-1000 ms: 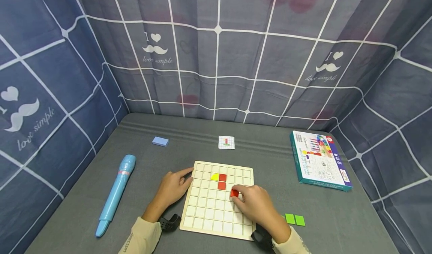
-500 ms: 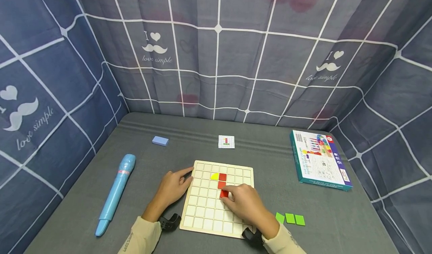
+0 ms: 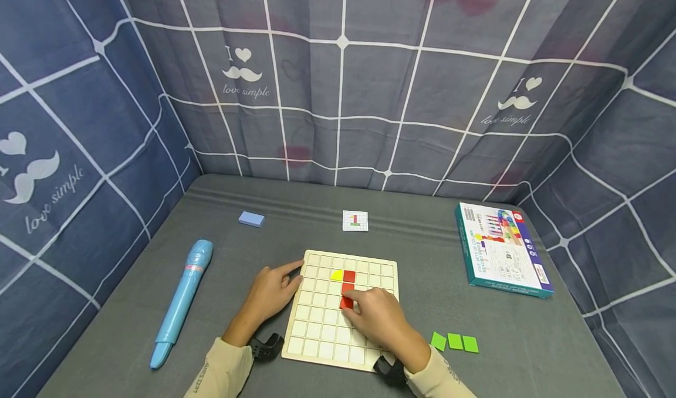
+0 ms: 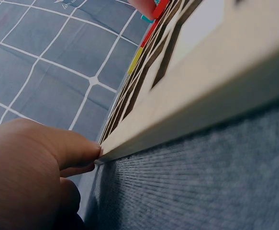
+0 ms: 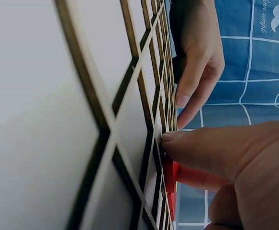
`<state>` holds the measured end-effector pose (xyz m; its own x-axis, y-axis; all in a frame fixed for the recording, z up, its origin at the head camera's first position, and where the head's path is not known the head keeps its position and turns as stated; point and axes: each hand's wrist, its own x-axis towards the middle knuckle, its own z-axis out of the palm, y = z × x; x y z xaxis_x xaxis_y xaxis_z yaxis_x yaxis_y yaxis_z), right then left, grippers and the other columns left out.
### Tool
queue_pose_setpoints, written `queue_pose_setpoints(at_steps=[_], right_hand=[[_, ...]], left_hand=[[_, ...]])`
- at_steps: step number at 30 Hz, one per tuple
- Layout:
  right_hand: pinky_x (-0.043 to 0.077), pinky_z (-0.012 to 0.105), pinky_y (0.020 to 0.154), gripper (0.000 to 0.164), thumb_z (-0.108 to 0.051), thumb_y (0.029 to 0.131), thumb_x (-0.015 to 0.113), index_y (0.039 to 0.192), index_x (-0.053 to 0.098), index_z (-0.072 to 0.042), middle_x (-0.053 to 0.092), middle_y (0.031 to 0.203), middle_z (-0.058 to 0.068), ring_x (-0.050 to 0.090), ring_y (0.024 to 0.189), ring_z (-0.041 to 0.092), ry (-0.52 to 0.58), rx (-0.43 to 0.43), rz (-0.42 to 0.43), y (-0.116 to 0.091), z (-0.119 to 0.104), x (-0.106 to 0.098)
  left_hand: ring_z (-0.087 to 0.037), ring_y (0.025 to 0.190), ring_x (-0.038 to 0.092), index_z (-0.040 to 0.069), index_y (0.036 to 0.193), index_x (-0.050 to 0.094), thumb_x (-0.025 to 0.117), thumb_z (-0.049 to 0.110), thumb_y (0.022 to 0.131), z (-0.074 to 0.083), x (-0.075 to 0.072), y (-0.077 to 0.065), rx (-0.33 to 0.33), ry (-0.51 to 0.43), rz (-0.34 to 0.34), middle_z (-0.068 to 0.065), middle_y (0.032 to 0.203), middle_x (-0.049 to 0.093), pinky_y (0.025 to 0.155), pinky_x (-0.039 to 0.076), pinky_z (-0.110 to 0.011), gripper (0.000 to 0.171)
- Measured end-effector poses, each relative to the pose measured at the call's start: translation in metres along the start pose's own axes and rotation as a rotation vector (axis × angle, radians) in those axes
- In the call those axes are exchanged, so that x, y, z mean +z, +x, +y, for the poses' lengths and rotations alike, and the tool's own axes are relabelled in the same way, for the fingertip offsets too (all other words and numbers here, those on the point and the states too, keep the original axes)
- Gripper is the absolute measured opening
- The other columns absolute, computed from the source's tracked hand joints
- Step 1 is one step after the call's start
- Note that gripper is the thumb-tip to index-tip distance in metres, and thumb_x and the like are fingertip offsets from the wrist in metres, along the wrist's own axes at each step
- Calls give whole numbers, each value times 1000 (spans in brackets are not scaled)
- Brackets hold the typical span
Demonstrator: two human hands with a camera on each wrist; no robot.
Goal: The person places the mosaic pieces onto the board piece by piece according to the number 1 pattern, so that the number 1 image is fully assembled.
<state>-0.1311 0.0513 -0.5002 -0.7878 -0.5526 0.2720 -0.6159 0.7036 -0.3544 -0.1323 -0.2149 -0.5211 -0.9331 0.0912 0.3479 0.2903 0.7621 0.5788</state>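
A pale wooden grid board (image 3: 311, 331) lies in front of me, a yellow tile (image 3: 337, 275) and a red tile (image 3: 349, 276) side by side in its upper part. Below that red tile is a second one (image 3: 347, 288), partly covered by fingers. My right hand (image 3: 381, 316) pinches a third red square tile (image 3: 345, 303) between thumb and index finger, right at the grid under the second. In the right wrist view its red edge (image 5: 170, 173) shows beside the thumb. My left hand (image 3: 270, 295) touches the board's left edge, index finger stretched to the upper corner.
Several green tiles (image 3: 455, 341) lie right of the board. A small pattern card (image 3: 355, 221) and a blue block (image 3: 251, 219) lie behind it. A light-blue tube-shaped thing (image 3: 182, 304) is at left, a teal-edged box (image 3: 504, 250) at right. Gridded curtains surround the table.
My right hand has moved left with the red tile, from a spot right of the red column to just under the second red tile. My left hand has stayed at the board's edge.
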Motion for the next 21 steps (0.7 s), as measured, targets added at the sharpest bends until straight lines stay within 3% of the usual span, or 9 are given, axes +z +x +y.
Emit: queue_pose_setpoints(at_steps=[21], right_hand=[[33, 22, 49, 18, -23, 85, 84, 102, 83, -25, 39, 52, -25, 33, 50, -7, 87, -7, 17, 0, 2, 0]], left_hand=[[4, 41, 15, 8, 129, 72, 74, 15, 95, 0, 0, 1, -10, -20, -19, 25, 44, 23, 43, 19, -21, 35]])
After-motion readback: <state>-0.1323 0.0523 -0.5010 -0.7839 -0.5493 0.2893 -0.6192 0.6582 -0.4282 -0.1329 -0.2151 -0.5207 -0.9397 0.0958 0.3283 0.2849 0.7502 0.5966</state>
